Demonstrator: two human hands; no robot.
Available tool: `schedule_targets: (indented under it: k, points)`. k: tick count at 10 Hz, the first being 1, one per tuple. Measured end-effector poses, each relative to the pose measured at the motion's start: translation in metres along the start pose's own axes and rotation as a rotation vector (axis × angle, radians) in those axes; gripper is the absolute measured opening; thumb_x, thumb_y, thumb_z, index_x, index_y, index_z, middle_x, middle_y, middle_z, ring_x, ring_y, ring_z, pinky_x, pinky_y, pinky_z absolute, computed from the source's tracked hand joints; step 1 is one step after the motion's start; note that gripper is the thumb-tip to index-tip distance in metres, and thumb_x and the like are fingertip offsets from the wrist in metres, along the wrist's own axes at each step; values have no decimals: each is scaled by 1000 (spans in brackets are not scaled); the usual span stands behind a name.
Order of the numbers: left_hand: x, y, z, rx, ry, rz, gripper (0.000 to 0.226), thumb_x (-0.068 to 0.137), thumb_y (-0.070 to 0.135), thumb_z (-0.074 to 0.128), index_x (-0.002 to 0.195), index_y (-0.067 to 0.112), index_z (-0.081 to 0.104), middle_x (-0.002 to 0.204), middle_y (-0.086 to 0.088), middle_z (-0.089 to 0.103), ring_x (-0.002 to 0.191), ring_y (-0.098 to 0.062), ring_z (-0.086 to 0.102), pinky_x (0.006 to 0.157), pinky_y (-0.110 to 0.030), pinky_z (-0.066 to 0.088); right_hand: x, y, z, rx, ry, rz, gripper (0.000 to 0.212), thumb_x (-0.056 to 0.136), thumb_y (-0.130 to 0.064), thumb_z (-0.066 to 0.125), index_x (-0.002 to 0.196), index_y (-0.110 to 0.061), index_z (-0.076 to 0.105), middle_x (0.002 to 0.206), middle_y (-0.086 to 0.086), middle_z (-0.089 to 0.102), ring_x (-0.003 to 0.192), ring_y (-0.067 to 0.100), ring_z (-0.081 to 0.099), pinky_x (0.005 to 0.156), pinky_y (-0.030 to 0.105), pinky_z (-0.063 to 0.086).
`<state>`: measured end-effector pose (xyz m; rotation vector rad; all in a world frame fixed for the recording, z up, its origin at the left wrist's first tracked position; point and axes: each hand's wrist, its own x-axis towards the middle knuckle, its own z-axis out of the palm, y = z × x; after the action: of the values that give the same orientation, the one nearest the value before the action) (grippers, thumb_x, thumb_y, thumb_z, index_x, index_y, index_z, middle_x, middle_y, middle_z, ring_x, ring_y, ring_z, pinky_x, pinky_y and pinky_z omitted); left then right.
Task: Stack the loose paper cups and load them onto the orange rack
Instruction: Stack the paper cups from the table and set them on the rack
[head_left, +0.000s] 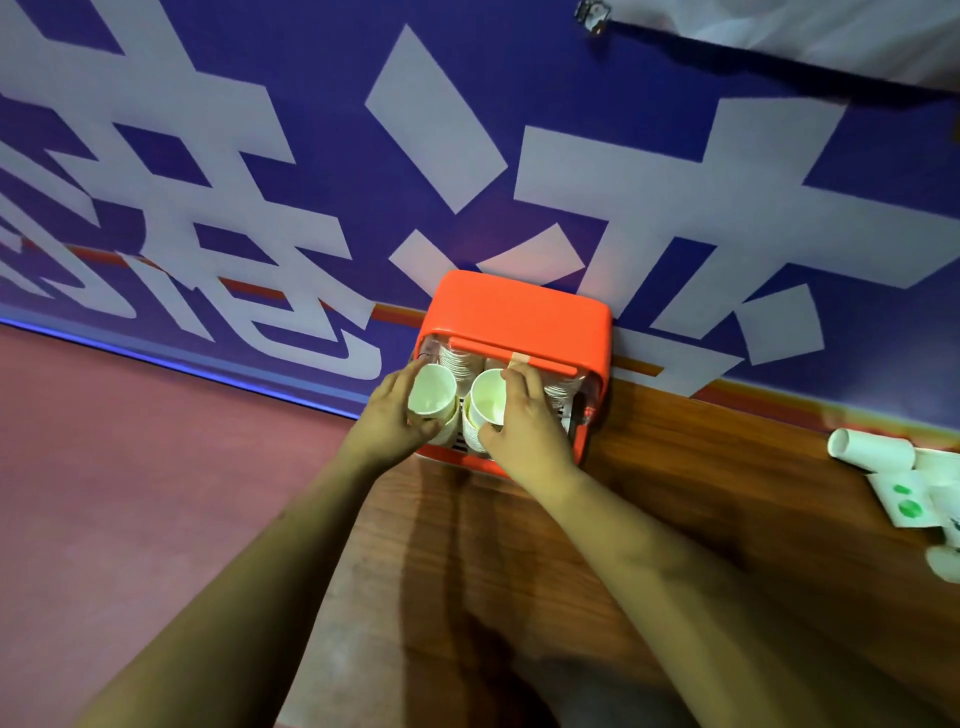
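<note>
The orange rack (511, 312) stands on the wooden table against the blue wall, and stacked cups show behind its clear front. My left hand (389, 415) grips a white paper cup (432, 391) at the rack's front left, its mouth facing me. My right hand (524, 421) grips a second white cup (489, 396) just to the right of it, sitting on top of a short cup stack (471, 432). Both hands are right at the rack's opening.
Loose white paper cups (870, 451) and a white sleeve with green dots (904, 501) lie at the table's right edge. The wooden table (675, 493) ends on the left beside a reddish floor (130, 467). The blue wall with white lettering rises directly behind the rack.
</note>
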<state>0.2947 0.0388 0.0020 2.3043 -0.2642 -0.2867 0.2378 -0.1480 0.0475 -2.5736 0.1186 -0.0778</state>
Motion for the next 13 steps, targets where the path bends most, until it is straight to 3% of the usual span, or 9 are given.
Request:
schedule_targets:
  k: [2, 4, 7, 8, 9, 10, 11, 12, 13]
  points:
    - [-4, -11, 6, -64, -70, -64, 76, 89, 44, 67, 153, 32, 27, 150, 0, 39, 134, -17, 42, 106, -32, 38, -3, 5, 5, -128, -17, -12, 78, 74, -23, 78, 140, -6, 38, 137, 9, 40, 119, 31, 55, 94, 36, 46]
    - [-2, -12, 3, -115, -79, -66, 70, 90, 39, 67, 150, 32, 32, 146, -2, 45, 127, -21, 51, 104, -45, 47, -3, 12, 16, -125, -86, 91, 86, 72, -34, 83, 140, -8, 37, 135, 7, 41, 118, 29, 54, 97, 35, 44]
    - [-6, -4, 12, -180, -32, -130, 59, 93, 22, 65, 145, 20, 37, 138, 2, 52, 125, -16, 51, 96, -30, 43, 6, 16, 21, 12, -78, 96, 80, 72, -20, 83, 140, -14, 41, 143, 0, 41, 125, 26, 51, 99, 33, 41]
    - [-11, 1, 11, -244, 1, -193, 65, 92, 25, 66, 148, 17, 34, 135, 7, 47, 123, -8, 46, 98, -27, 39, 3, 19, 18, 10, -66, 100, 84, 71, -21, 84, 141, -12, 39, 143, 4, 41, 126, 27, 49, 100, 33, 41]
    - [-20, 1, 11, -233, 31, -261, 69, 88, 37, 69, 146, 20, 36, 139, -3, 46, 124, -17, 50, 102, -38, 45, -3, 18, 7, 13, -78, 135, 81, 74, -28, 81, 140, -8, 37, 140, 10, 40, 125, 31, 48, 100, 38, 42]
    - [-37, 7, 12, -216, 49, -310, 71, 76, 56, 65, 135, 20, 46, 125, -4, 55, 114, -21, 57, 93, -40, 50, -20, 27, -10, 29, -106, 209, 71, 80, -32, 72, 137, -7, 40, 138, 13, 42, 125, 32, 47, 102, 41, 42]
    - [-66, 11, 37, -95, 52, -343, 60, 86, 39, 67, 137, 15, 47, 117, -3, 58, 105, -22, 59, 85, -33, 46, -51, 52, -33, 67, -126, 271, 63, 84, -32, 67, 136, -6, 42, 138, 14, 42, 125, 34, 48, 101, 43, 43]
    - [-100, 24, 73, 52, -47, -385, 48, 90, 27, 67, 128, 2, 53, 125, -17, 58, 114, -31, 56, 94, -35, 45, -92, 88, -70, 29, -192, 369, 57, 93, -25, 59, 139, 1, 38, 142, 21, 37, 131, 38, 39, 105, 41, 32]
    - [-110, 54, 104, 111, -92, -346, 41, 89, 26, 68, 120, 0, 60, 121, -18, 57, 117, -34, 54, 100, -35, 42, -124, 126, -118, -18, -260, 450, 56, 98, -22, 52, 143, 3, 32, 148, 23, 31, 137, 36, 32, 107, 37, 25]
